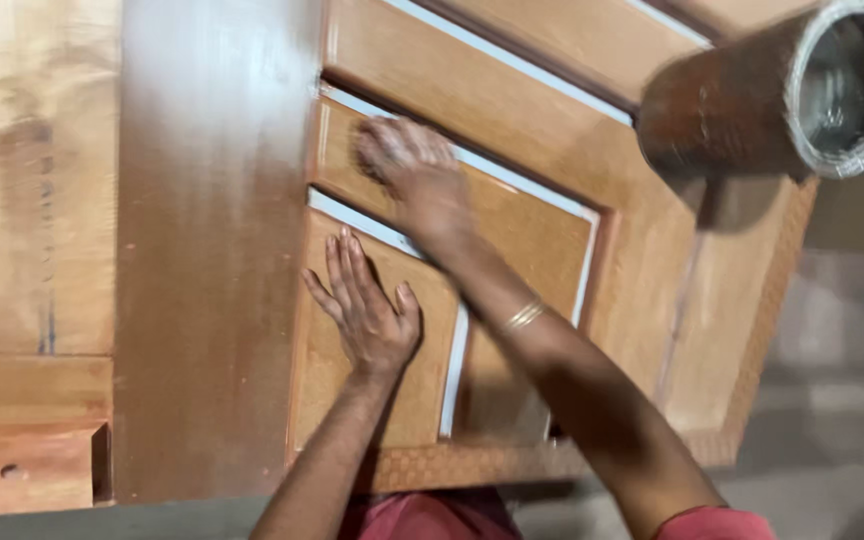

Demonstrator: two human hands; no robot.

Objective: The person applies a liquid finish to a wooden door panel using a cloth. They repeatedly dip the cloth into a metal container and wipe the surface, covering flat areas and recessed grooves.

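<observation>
Rubbing a recessed panel of the door [552, 130], the right hand [412, 165] is blurred and seems closed on something pale, though what it holds I cannot tell. The left hand [372, 310] lies flat, fingers spread, bracing the lower panel. A tin [772, 90] sits at the far right corner. Sanding or polishing appears underway; steady pressure along the grooves seems called for.

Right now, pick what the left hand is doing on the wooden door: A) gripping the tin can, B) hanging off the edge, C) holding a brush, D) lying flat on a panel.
D: the left hand lies flat, fingers spread, on a panel of the wooden door, holding nothing.
</observation>
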